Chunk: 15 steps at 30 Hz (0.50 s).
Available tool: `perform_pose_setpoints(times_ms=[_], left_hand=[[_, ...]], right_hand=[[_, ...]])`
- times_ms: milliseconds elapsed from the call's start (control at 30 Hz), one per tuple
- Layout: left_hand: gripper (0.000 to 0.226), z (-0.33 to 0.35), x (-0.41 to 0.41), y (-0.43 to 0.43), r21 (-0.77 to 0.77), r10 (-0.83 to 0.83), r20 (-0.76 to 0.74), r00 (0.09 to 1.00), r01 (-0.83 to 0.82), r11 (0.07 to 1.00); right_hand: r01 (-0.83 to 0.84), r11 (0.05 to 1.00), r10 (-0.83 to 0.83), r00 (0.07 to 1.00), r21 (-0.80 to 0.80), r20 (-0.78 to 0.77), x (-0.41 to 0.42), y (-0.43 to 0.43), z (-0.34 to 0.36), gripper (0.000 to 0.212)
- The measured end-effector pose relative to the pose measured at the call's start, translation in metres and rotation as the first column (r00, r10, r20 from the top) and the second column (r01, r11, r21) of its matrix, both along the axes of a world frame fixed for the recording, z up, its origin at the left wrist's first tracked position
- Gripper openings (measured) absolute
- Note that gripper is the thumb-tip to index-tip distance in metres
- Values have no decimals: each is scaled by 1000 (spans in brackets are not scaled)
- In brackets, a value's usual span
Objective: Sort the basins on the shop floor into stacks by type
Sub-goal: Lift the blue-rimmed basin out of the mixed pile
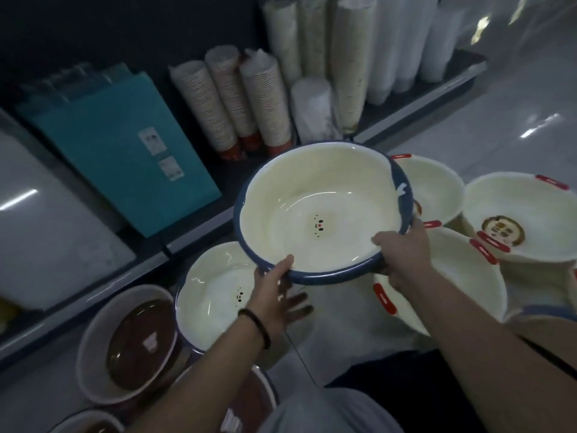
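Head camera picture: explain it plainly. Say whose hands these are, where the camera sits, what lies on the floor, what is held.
No machine: a person works bare-handed; one wide camera worn on the head looks down. Both hands hold up a round, glossy cream basin with a dark blue rim: the left hand at the near edge, the right hand gripping the right side. On the floor lie a matching blue-rimmed basin, cream basins with red handles to the right, and pale basins with brown insides at lower left. The shelf behind holds stacked paper cups and teal flat packs.
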<state>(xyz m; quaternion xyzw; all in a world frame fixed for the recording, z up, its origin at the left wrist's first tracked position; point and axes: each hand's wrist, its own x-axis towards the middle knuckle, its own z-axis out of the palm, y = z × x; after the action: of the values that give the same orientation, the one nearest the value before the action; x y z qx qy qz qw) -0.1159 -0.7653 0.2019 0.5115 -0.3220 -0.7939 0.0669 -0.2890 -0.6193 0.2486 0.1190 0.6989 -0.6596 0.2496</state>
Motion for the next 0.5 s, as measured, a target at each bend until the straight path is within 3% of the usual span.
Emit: perform_pose_setpoints(times_ms=[67,133,200,300,400,500], left_hand=[[63,-21,9,18,115,113,-34,993,-108,987],[60,-40,16,21,83,299,1,954,-298,951],[61,-51,29,12,49,429,36,903,-430,901],[55,-56,56,-23,29,439,64,896,-442,897],[60,-57,83,-65,-94,380,133,915,-370,924],[65,-61,106,-89,-150,408,181,895,-385,910]], right_hand=[[-43,998,44,999,56,-12,33,-24,-16,73],[-125,986,125,992,113,3,58,-36,-32,85],[-210,974,209,978,84,28,73,-42,-47,82],[-360,933,355,922,5,155,70,-55,-60,64],[-347,938,338,913,-3,227,55,-67,-63,47],[-389,921,380,885,-20,269,53,-79,-71,53]])
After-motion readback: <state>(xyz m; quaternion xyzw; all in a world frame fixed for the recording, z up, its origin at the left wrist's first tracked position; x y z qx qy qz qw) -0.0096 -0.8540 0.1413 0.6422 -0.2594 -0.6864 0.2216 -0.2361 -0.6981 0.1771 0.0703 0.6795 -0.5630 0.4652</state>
